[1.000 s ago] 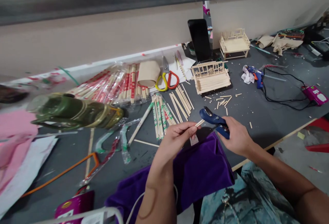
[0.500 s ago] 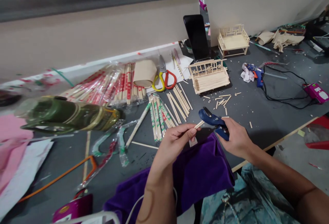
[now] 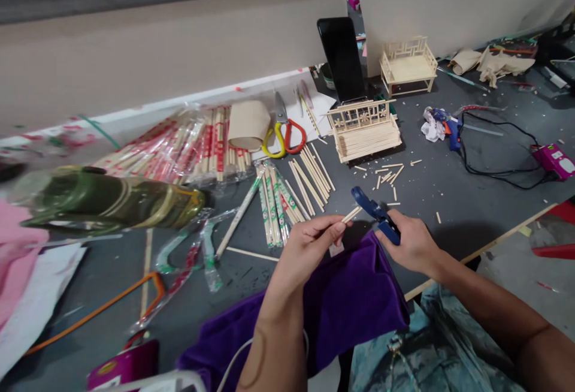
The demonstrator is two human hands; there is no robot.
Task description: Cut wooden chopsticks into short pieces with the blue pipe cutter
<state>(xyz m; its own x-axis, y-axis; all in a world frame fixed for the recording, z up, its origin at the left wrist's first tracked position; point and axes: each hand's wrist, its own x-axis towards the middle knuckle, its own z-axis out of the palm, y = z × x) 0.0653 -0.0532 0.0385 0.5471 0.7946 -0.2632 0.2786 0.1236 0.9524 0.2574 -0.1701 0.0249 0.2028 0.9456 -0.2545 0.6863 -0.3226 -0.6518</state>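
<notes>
Head view: the left hand [image 3: 312, 243] is pinching thin wooden sticks [image 3: 352, 214] between thumb and fingers, their free ends reaching close to the blue plier-like cutter [image 3: 368, 204] that the right hand [image 3: 415, 242] is gripping, though contact is hard to tell. With those ends lacking support, a slack pinch could be inviting twisting, crooked cuts or offcuts flying toward the miniature settee [image 3: 366, 138] standing beyond on the bench [image 3: 467, 203].

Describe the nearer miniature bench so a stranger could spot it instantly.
On the dark grey table, find the propped-up black smartphone. Just in front sits the nearer miniature bench; unlike the farther bench, it has flower shapes in its back.
</notes>
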